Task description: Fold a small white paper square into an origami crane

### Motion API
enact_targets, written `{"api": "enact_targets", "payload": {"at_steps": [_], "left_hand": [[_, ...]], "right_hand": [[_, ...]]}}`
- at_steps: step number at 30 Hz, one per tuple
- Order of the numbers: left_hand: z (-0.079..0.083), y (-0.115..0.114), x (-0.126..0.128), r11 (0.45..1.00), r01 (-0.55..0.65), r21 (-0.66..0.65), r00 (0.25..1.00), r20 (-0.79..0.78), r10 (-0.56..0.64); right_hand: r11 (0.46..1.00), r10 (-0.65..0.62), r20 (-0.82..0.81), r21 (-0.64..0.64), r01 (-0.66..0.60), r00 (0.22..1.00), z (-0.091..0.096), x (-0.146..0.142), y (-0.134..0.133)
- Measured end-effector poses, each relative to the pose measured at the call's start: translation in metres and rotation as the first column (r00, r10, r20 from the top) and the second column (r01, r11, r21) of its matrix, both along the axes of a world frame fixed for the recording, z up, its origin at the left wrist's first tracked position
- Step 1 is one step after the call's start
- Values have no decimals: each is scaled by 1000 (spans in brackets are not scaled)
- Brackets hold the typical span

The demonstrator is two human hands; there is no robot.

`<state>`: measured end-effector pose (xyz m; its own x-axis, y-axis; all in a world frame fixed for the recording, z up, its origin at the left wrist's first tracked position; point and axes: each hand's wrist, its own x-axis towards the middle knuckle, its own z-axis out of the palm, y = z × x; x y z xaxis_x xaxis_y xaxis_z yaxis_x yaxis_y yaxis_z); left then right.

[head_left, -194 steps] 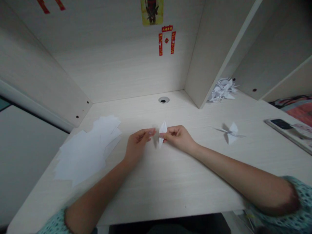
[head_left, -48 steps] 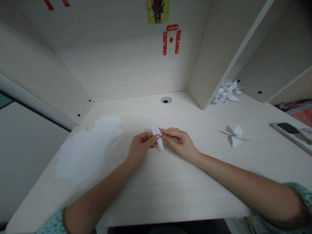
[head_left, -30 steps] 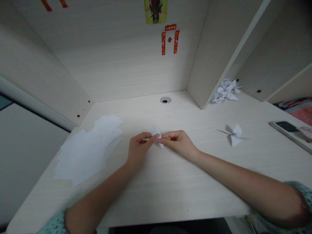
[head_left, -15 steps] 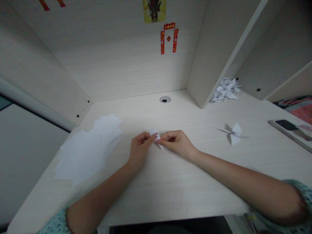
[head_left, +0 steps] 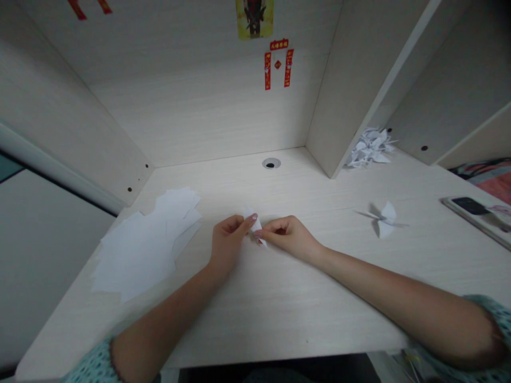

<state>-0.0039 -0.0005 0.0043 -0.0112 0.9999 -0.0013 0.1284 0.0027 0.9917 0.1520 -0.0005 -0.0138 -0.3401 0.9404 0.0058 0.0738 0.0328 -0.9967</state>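
A small folded piece of white paper is held between both hands over the middle of the desk. My left hand pinches its left side, thumb on top. My right hand pinches the lower right edge between thumb and forefinger. Fingers cover much of the paper, so its full shape is hidden. Left of the hands lies a spread pile of white paper sheets. A folded paper crane with spread wings sits by itself on the right.
Several folded white papers are heaped beside the upright divider. A phone lies at the right edge, near a reddish cloth. A round cable hole is at the back of the desk.
The left thumb has shifted up along the paper, and the right thumb has moved slightly left and down onto it. Both hands keep hold. The view has tilted slightly.
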Motion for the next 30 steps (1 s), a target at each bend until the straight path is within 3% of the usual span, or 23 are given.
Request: {"api": "enact_targets", "payload": {"at_steps": [10, 14, 22, 27, 30], "left_hand": [[-3, 4, -3, 998, -1, -57, 999, 37, 3], [-1, 7, -6, 997, -8, -72, 989, 148, 19], [4, 4, -4, 994, 28, -106, 959, 284, 3], [3, 3, -5, 995, 46, -86, 967, 255, -23], [3, 2, -5, 996, 50, -69, 985, 170, -38]], "right_hand": [[998, -32, -106, -48, 27, 994, 5, -4, -3], [1000, -19, -196, -27, 14, 980, 10, -2, -1], [997, 48, -205, -50, -60, 978, 4, 0, -1], [990, -14, -187, 135, 40, 982, 9, 0, -5], [952, 32, -70, 307, -9, 997, 12, 3, -5]]}}
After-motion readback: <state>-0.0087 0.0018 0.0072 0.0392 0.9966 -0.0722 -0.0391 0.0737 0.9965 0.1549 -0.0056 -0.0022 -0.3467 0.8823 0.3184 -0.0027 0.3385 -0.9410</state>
